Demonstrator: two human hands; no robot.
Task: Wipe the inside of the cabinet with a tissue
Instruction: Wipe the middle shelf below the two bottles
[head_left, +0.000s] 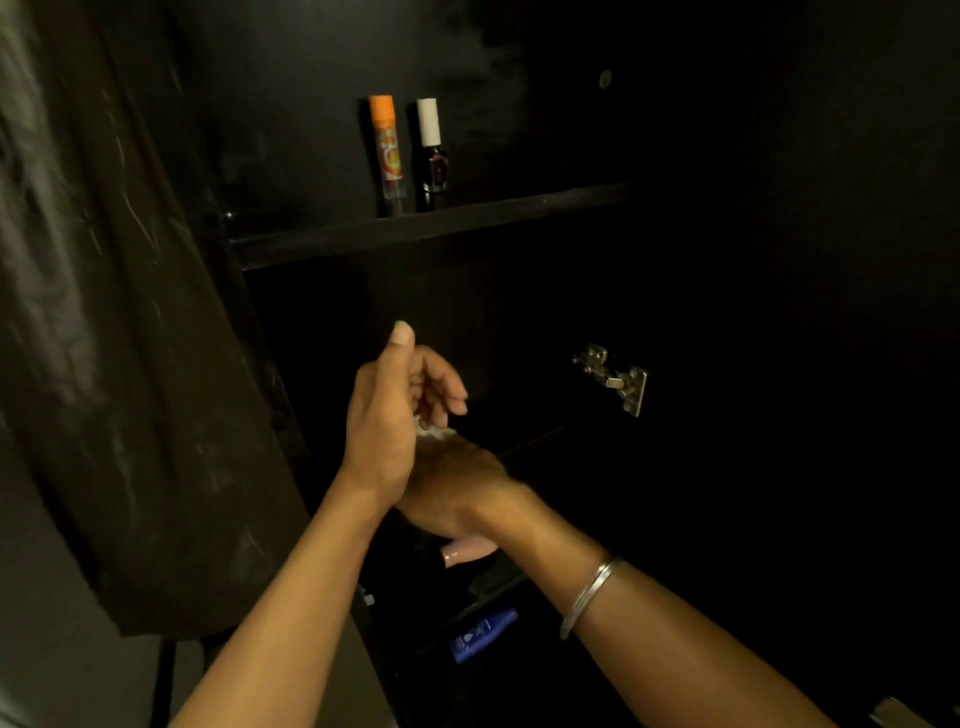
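Since the cabinet (519, 218) is a fixed, stiff, dark box, it takes no handling; the only thing to hold is the tissue (435, 431). Cabinet interior near black, matte, faint pale smudges on the back panel above the upper shelf (415, 228). A metal hinge (615, 378) sits on the right wall. Two small bottles stand on that shelf, orange cap (387, 150) left, white cap (432, 150) just beside it. Lower down near, a pink bottle (467, 552) and a blue tube (483, 635) lie on lower shelves.

Left hand (387, 415) and right hand (457, 488) meet in front of the middle compartment, touching. Tissue is a small white wad, mostly hidden between them. Right grip looks clamped on it; left fingers (441, 387) curl loosely over the wad, thumb up, whether pinching I cannot tell.

Judgement: tissue is light, soft, tears easily, shreds if damp. Bunch it and press with flat fingertips.
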